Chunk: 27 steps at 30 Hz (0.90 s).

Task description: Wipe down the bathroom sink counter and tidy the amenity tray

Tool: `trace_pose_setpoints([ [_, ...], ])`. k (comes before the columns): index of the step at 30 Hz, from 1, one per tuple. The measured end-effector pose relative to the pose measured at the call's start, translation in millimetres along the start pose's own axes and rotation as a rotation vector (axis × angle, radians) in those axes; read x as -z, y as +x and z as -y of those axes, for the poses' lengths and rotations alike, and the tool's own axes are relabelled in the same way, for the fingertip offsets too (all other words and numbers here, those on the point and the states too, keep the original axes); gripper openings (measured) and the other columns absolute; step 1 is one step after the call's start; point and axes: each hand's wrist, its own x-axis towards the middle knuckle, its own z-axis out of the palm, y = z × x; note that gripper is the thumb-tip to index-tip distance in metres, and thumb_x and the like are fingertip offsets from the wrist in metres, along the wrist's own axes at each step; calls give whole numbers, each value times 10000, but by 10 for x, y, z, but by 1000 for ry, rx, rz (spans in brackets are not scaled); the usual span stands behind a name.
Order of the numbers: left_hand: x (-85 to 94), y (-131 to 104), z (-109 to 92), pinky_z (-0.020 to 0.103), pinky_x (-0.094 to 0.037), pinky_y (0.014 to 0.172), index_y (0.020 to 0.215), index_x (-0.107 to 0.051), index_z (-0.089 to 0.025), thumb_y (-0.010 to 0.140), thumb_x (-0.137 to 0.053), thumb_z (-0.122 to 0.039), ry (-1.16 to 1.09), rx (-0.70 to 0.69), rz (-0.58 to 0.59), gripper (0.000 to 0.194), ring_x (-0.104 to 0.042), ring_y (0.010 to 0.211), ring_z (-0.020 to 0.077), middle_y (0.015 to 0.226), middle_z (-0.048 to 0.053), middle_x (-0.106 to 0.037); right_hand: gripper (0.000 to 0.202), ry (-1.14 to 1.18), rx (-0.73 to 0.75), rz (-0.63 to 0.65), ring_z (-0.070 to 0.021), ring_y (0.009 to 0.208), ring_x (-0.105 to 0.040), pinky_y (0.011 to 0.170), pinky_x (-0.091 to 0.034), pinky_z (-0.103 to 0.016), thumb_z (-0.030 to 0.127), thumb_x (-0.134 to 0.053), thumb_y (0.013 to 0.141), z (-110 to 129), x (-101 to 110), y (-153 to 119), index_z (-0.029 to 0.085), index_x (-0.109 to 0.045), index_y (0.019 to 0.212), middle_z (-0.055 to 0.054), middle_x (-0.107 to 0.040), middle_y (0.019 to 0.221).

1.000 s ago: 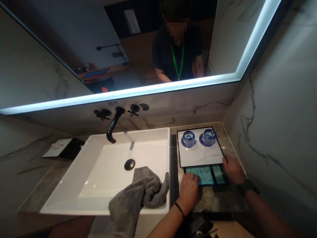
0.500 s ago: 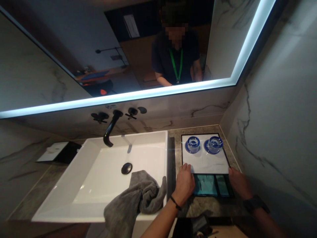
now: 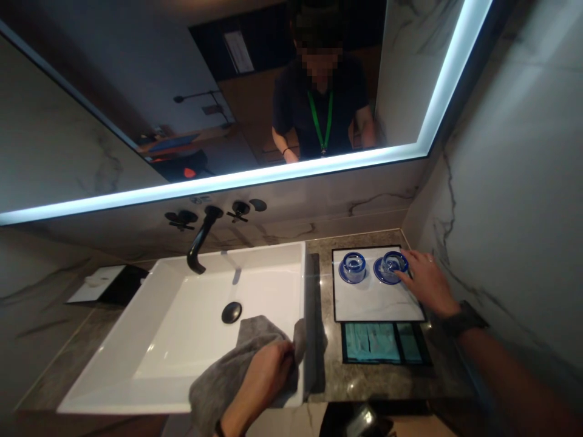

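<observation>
Marble walls and a lit mirror (image 3: 228,91) frame the white sink (image 3: 182,340), where the left hand (image 3: 262,379) clenches a grey towel (image 3: 237,370) draped over the front rim. Rightward, on the white tray (image 3: 376,300), the right hand (image 3: 426,282) touches the nearer blue glass (image 3: 392,264), fingers loose, gripping nothing. Wrapping it low and lifting straight would spare its neighbour (image 3: 354,266).

A white sink (image 3: 150,388) fills the counter (image 3: 364,379), black tap (image 3: 199,246) curving over its dark drain (image 3: 231,312). Lit mirror (image 3: 136,109) above. Far left, a tissue box (image 3: 107,285). Front right, a small tray (image 3: 387,343) holds teal packets.
</observation>
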Motion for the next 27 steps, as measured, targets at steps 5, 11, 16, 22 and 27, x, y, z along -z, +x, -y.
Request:
trace_pose_setpoints([
  [5, 225, 203, -696, 257, -388, 673, 790, -518, -175, 870, -452, -241, -287, -230, -167, 123, -521, 702, 144, 734, 1, -565, 496, -52, 91, 228, -299, 1153, -465, 1007, -441, -422, 296, -610, 902, 66, 156, 215, 105, -497, 1346, -102, -539, 1317],
  [11, -521, 1052, -1612, 306, -461, 776, 991, -568, -146, 862, -395, -110, 38, -437, -212, 218, -585, 887, 204, 990, 85, -629, 558, -75, 104, 277, -301, 1135, -483, 993, -451, -405, 293, -708, 839, 128, 230, 256, 85, -519, 1321, -117, -579, 1235],
  [16, -965, 1307, -1662, 333, -511, 807, 1070, -580, -105, 875, -360, -71, 355, -554, -71, 296, -587, 975, 239, 1089, 126, -613, 534, -96, 75, 285, -303, 1105, -502, 961, -464, -399, 291, -737, 815, 181, 237, 293, 95, -556, 1277, -116, -602, 1166],
  [22, -1005, 1168, -1439, 424, -492, 926, 1290, -516, -50, 931, -293, -127, 538, -705, -81, 429, -519, 1139, 295, 1440, 185, -442, 505, -95, 72, 287, -312, 1108, -501, 923, -475, -391, 274, -720, 822, 248, 236, 304, 86, -563, 1264, -139, -604, 1142],
  [27, -947, 1362, -1556, 437, -469, 991, 1414, -384, -26, 874, -341, -112, 428, -588, -39, 549, -457, 1240, 322, 1479, 186, -404, 500, -96, 84, 281, -306, 1100, -506, 904, -473, -379, 277, -730, 813, 257, 235, 299, 85, -569, 1246, -143, -603, 1127],
])
